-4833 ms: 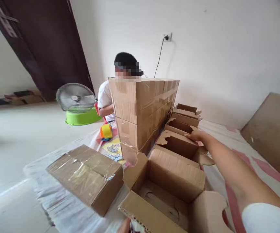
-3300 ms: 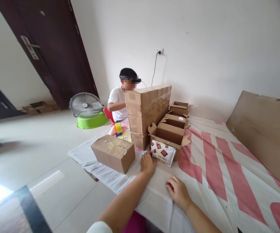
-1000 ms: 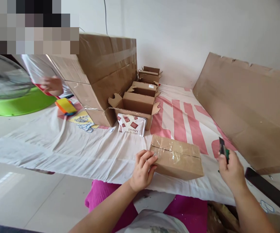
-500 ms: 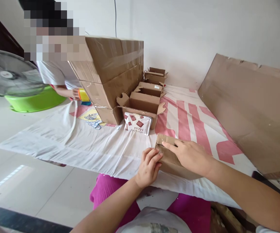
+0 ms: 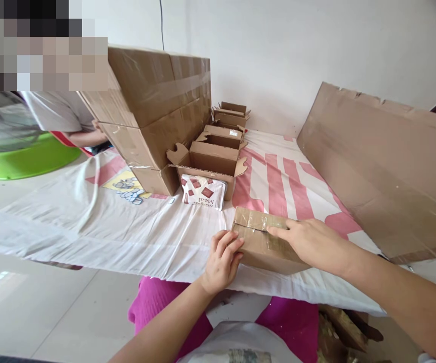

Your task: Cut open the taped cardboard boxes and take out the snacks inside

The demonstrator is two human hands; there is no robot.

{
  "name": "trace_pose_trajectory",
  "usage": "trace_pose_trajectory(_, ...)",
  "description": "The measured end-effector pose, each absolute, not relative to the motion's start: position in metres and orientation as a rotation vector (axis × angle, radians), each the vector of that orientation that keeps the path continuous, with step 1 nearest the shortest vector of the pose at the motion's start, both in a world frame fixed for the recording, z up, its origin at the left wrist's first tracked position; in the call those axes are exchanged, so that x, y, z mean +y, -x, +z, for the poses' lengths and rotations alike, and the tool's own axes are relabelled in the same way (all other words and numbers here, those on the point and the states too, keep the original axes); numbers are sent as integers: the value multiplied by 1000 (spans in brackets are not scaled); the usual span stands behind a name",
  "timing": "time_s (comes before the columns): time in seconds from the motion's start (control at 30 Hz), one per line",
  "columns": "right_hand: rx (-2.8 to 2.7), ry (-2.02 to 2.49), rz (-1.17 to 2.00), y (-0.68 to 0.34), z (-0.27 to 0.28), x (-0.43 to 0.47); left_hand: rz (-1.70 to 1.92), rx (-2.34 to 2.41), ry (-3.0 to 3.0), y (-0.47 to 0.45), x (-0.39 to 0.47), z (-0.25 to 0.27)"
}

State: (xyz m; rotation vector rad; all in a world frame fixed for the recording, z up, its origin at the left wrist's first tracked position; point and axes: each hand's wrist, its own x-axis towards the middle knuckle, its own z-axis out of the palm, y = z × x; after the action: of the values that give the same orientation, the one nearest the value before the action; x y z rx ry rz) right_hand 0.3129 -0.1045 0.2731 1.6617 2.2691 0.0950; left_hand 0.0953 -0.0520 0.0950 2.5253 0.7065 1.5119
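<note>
A small closed cardboard box (image 5: 255,245) lies at the table's near edge, with shiny clear tape and a dark seam along its top. My left hand (image 5: 223,259) grips its left end, fingers curled over the corner. Across the top lies my right hand (image 5: 308,244), its index finger stretched out onto the taped seam and its thumb side hidden underneath. Behind the box, a white and red pouch (image 5: 203,192) leans against an open cardboard box (image 5: 212,161) whose flaps stand up.
More open boxes (image 5: 223,137) line up behind. Left of them rises a stack of large taped cartons (image 5: 153,101). A big cardboard sheet (image 5: 384,171) leans at the right. Flat stickers (image 5: 129,191) lie on the cloth. A co-worker's arm (image 5: 85,138) shows beyond the cartons, near a green fan base (image 5: 24,159).
My right hand has slid rightward along the box top, uncovering more of the seam. My left hand keeps its hold. The co-worker's yellow item has gone out of sight, and the view has shifted right.
</note>
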Motion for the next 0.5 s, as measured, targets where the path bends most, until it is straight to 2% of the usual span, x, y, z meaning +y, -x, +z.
trace_pose_trajectory(0.3, 2014, -1798, -21, -347, 288, -135, 1507, 733, -2542, -95, -53, 95)
trace_pose_trajectory(0.5, 2070, -1909, -30, -380, 286, -159, 1508, 745, -2537, -96, -53, 92)
